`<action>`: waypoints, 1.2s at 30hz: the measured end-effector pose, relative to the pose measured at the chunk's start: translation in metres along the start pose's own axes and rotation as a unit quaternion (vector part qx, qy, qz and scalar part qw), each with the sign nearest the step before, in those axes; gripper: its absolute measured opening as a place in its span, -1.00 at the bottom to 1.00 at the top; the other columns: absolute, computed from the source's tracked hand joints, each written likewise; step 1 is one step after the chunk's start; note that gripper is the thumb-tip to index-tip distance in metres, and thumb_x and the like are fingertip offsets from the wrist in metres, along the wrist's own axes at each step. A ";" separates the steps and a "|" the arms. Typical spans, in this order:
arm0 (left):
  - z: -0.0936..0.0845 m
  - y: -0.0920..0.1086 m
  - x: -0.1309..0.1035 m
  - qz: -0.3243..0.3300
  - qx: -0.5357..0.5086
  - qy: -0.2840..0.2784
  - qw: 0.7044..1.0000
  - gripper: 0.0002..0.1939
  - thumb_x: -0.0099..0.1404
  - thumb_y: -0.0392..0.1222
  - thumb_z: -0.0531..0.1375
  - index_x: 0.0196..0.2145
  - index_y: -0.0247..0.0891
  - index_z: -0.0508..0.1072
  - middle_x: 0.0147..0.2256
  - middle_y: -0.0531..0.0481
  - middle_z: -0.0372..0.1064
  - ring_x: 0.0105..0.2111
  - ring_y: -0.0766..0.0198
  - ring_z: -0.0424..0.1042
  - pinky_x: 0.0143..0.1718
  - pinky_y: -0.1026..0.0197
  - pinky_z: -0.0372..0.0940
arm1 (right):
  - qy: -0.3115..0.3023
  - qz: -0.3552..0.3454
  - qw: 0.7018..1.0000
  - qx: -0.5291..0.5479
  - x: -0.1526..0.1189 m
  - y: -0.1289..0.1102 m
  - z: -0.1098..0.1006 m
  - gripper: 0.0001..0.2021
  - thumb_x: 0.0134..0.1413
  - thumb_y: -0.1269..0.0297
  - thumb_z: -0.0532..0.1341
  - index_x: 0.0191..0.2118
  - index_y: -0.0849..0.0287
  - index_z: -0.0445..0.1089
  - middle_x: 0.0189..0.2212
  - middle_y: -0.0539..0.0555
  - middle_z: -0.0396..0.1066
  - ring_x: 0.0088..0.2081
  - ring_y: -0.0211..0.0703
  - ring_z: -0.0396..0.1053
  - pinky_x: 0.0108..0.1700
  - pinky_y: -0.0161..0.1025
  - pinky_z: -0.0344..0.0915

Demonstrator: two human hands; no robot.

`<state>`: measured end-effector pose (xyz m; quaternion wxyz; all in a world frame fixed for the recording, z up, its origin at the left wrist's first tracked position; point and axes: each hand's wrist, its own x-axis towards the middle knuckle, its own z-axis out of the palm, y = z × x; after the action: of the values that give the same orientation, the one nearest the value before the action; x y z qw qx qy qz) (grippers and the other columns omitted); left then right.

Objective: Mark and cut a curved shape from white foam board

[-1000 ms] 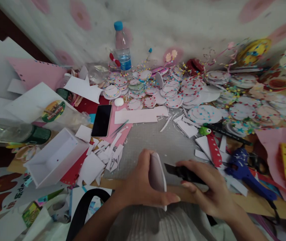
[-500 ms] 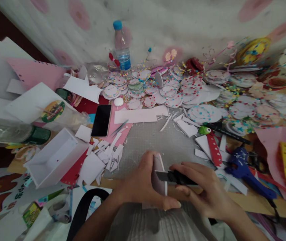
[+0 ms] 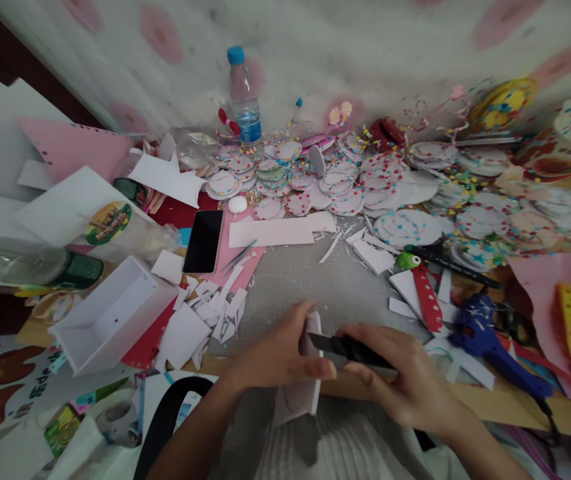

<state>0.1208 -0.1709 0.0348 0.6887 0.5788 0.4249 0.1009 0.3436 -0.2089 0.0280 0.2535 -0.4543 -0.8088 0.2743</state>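
My left hand [image 3: 285, 353] grips a white board piece [image 3: 297, 402] near the table's front edge, its thumb pressed over the near side. The piece stands on edge and bends or folds toward my lap. My right hand [image 3: 390, 367] holds a black utility knife [image 3: 358, 350], thumb below and fingers on top. The knife's blade [image 3: 321, 341] points left and meets the upper part of the board's edge. Part of the board is hidden behind my left fingers.
A grey cutting mat [image 3: 310, 280] bears a white strip [image 3: 270, 233] and paper scraps [image 3: 215, 310]. A phone [image 3: 204, 241] and white box [image 3: 110, 320] are left. Decorated discs [image 3: 335, 180] pile up behind. A blue glue gun [image 3: 490, 347] lies right. A water bottle [image 3: 245, 100] stands at the back.
The board piece has turned in my left hand, so more of it shows below the thumb. My left thumb has moved up and left. The knife blade now slants more.
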 end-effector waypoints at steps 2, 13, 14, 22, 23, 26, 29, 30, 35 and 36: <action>-0.002 -0.007 0.001 0.030 -0.019 -0.004 0.999 0.11 -0.06 0.53 0.13 0.27 -0.20 -0.01 0.11 -0.24 0.13 0.02 -0.03 0.24 -0.02 0.01 0.18 | -0.013 0.032 0.999 -0.003 0.001 0.002 0.003 -0.75 0.21 0.17 0.10 -0.11 0.20 0.38 -0.32 0.17 0.53 -0.35 -0.08 0.51 -0.35 -0.23 0.40; 0.018 -0.034 0.004 0.063 0.058 0.048 0.995 -0.25 -0.19 0.22 0.42 -0.11 -0.22 0.37 -0.14 -0.03 0.31 -0.10 0.09 0.29 -0.04 0.10 0.20 | 0.072 0.222 0.959 0.161 -0.009 -0.008 0.047 -0.79 0.30 0.15 0.01 -0.09 0.14 0.25 -0.32 0.07 0.45 -0.31 -0.16 0.44 -0.30 -0.29 0.36; 0.017 -0.032 0.003 0.046 0.072 0.042 0.995 -0.36 -0.13 0.23 0.40 -0.20 -0.23 0.39 -0.23 0.03 0.32 -0.19 0.14 0.31 -0.13 0.15 0.22 | 0.081 0.229 0.955 0.172 -0.008 -0.009 0.046 -0.78 0.30 0.14 0.01 -0.11 0.14 0.26 -0.34 0.06 0.44 -0.32 -0.17 0.42 -0.31 -0.30 0.35; 0.009 -0.018 -0.003 0.064 0.168 0.221 0.959 -0.52 0.26 0.16 0.14 -0.03 -0.22 0.23 -0.09 -0.11 0.31 -0.08 0.10 0.32 -0.06 0.07 0.22 | 0.086 0.262 0.918 0.286 0.003 -0.013 0.038 -0.73 0.07 0.06 0.22 -0.21 0.14 0.34 -0.41 -0.01 0.41 -0.42 -0.20 0.37 -0.41 -0.32 0.35; 0.010 -0.016 -0.004 0.088 0.194 0.225 0.951 -0.37 0.19 0.22 0.19 0.06 -0.23 0.18 0.01 -0.18 0.25 0.02 0.02 0.26 0.03 0.00 0.18 | 0.098 0.269 0.914 0.288 0.004 -0.014 0.040 -0.72 0.05 0.06 0.23 -0.21 0.14 0.35 -0.41 0.00 0.41 -0.41 -0.18 0.37 -0.41 -0.32 0.35; 0.018 -0.011 -0.007 0.109 0.269 0.210 0.934 0.23 -0.18 0.39 0.33 0.27 -0.27 -0.09 0.22 -0.35 -0.01 0.20 -0.22 0.01 0.18 -0.24 -0.03 | 0.125 0.299 0.894 0.309 0.010 -0.017 0.044 -0.70 0.07 0.04 0.22 -0.18 0.16 0.34 -0.47 -0.03 0.36 -0.49 -0.23 0.31 -0.51 -0.34 0.29; 0.026 -0.009 -0.008 0.085 0.289 0.209 0.930 0.33 -0.18 0.31 0.36 0.31 -0.33 -0.25 0.26 -0.40 -0.13 0.25 -0.28 -0.10 0.21 -0.31 -0.11 | 0.138 0.293 0.891 0.319 0.014 -0.021 0.045 -0.69 0.09 0.04 0.21 -0.17 0.16 0.33 -0.47 -0.04 0.34 -0.51 -0.26 0.29 -0.53 -0.37 0.27; 0.028 -0.010 -0.007 0.079 0.285 0.214 0.931 0.28 -0.13 0.22 0.37 0.31 -0.34 -0.26 0.26 -0.40 -0.14 0.25 -0.26 -0.11 0.22 -0.29 -0.10 | 0.142 0.279 0.896 0.313 0.015 -0.021 0.044 -0.71 0.09 0.04 0.21 -0.17 0.15 0.33 -0.45 -0.04 0.36 -0.49 -0.25 0.31 -0.50 -0.37 0.29; 0.027 -0.013 -0.010 0.116 0.208 0.214 0.947 0.13 -0.08 -0.17 0.33 0.31 -0.24 -0.24 0.26 -0.27 -0.16 0.27 -0.12 -0.11 0.26 -0.15 -0.06 | 0.110 0.143 0.958 0.223 0.004 -0.011 0.029 -0.75 0.24 0.07 0.04 -0.13 0.08 0.33 -0.35 -0.01 0.46 -0.34 -0.18 0.42 -0.33 -0.34 0.35; 0.026 -0.013 -0.011 0.134 0.192 0.210 0.949 0.12 -0.08 -0.22 0.32 0.31 -0.22 -0.25 0.26 -0.25 -0.18 0.27 -0.10 -0.12 0.27 -0.13 -0.08 | 0.095 0.116 0.971 0.187 0.001 -0.008 0.024 -0.75 0.26 0.09 0.02 -0.13 0.08 0.33 -0.34 0.00 0.46 -0.33 -0.16 0.43 -0.33 -0.33 0.34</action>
<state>0.1272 -0.2005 0.0275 0.4397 0.7174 0.4899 0.2282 0.3225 -0.2172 0.0160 0.3760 -0.5140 -0.6570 0.4034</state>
